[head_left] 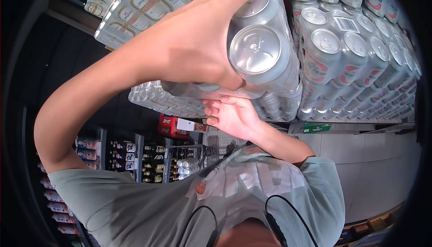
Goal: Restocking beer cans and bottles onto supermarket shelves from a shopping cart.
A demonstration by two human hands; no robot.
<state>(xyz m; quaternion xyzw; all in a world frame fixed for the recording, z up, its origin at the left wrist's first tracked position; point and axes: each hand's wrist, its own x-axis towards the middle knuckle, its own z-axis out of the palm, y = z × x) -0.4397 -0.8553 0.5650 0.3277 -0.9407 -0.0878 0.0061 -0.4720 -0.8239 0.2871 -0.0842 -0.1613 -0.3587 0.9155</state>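
Note:
A shrink-wrapped pack of silver drink cans [255,51] is at the upper middle, its can lids facing me. My left hand [198,44] reaches across from the left and lies over the pack, thumb on the near side and fingers stretched along the far side, gripping it. Below the near edge of the pack is my right hand [236,117], palm turned up and fingers curled, its upper edge against the clear wrap. The pack's underside and part of the left fingers are hidden.
Wrapped packs of silver-and-red cans [342,44] are stacked at the right. Cartons with a gold pattern [139,11] stand at the upper left. Further down are a wire cart [195,152], a red box [171,127], a green box [316,127] and shelves of bottles [153,161].

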